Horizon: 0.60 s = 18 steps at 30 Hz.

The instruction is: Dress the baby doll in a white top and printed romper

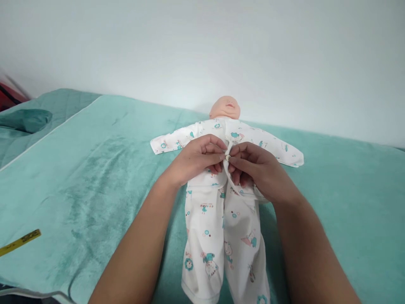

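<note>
A baby doll point(224, 108) lies on its back in a white printed shirt point(205, 126) and matching trousers point(205, 228). Both shirt sleeves stretch out to the sides. At the middle of the shirt front, my left hand point(198, 158) pinches the cloth edge between thumb and fingers. Facing it, my right hand point(257, 166) is closed on the other side of the front opening. A small pale button point(227, 158) shows between the two sets of fingertips. Below it the front edges hang loose over the trousers. I cannot tell whether the button is through its hole.
A teal plush cover point(104, 177) lies beneath the doll, with a white wall point(190, 50) behind. At the left edge are a yellow strip point(20, 242) and a pale cord point(34, 291). A rumpled quilted teal fold point(60, 105) and something red point(11, 95) sit at far left.
</note>
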Tool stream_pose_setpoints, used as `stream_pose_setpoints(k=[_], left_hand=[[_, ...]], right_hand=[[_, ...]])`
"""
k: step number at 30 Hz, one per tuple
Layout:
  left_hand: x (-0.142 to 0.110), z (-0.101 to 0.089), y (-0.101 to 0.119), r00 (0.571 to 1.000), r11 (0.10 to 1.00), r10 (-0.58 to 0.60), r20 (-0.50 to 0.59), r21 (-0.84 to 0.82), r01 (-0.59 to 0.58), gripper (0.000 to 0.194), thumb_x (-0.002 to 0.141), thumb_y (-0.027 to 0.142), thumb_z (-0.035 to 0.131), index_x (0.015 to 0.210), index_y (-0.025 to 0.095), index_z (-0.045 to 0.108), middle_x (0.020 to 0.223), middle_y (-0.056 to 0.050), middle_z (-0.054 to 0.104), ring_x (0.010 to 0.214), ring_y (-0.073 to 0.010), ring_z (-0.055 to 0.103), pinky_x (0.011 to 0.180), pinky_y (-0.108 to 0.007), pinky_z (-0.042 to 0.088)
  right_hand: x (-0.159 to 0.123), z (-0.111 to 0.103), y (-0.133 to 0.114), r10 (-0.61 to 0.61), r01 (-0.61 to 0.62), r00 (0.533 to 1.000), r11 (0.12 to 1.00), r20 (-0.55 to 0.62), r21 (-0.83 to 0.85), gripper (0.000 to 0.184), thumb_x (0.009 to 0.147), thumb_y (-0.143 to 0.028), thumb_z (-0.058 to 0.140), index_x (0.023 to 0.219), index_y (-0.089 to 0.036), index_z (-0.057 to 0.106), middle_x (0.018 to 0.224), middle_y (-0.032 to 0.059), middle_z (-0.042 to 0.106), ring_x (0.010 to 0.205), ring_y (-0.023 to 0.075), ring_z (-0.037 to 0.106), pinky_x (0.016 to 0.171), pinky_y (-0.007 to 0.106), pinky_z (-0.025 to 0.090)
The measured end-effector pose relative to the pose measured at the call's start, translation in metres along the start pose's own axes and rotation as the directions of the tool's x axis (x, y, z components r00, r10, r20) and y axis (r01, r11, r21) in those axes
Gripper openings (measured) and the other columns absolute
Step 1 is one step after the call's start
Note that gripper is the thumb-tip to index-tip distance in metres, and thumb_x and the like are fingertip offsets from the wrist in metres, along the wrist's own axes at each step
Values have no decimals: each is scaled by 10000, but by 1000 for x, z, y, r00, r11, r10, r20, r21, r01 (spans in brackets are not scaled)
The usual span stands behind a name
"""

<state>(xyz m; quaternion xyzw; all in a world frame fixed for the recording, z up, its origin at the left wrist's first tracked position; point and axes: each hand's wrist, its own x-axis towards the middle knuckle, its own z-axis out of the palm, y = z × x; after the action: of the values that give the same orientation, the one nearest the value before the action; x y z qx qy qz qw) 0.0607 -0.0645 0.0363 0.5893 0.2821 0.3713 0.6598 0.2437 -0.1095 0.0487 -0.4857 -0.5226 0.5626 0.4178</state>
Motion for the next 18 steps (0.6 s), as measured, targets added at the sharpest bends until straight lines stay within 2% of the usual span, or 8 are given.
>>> stream_pose_setpoints(k=[8, 18], left_hand=[[-1, -1, 1, 999, 1000, 24, 34, 11, -24, 95, 850, 183, 608, 945, 174, 610, 746, 24, 617, 634, -80, 604, 610, -222, 511], [-2, 1, 2, 1000, 999, 5, 1, 36, -5, 122, 840, 207, 624, 958, 180, 610, 764, 17, 616, 649, -85, 602, 622, -225, 515]], right_hand=[[1, -2, 4, -9, 9, 1000, 1000, -7, 17, 206, 853, -366, 683, 957, -202, 617, 741, -7, 641, 527, 102, 618, 417, 186, 430], [1, -2, 3, -18, 17, 999, 1000, -37, -10, 239, 821, -400, 708, 914, -201, 614, 723, -4, 653, 517, 103, 610, 417, 194, 425]])
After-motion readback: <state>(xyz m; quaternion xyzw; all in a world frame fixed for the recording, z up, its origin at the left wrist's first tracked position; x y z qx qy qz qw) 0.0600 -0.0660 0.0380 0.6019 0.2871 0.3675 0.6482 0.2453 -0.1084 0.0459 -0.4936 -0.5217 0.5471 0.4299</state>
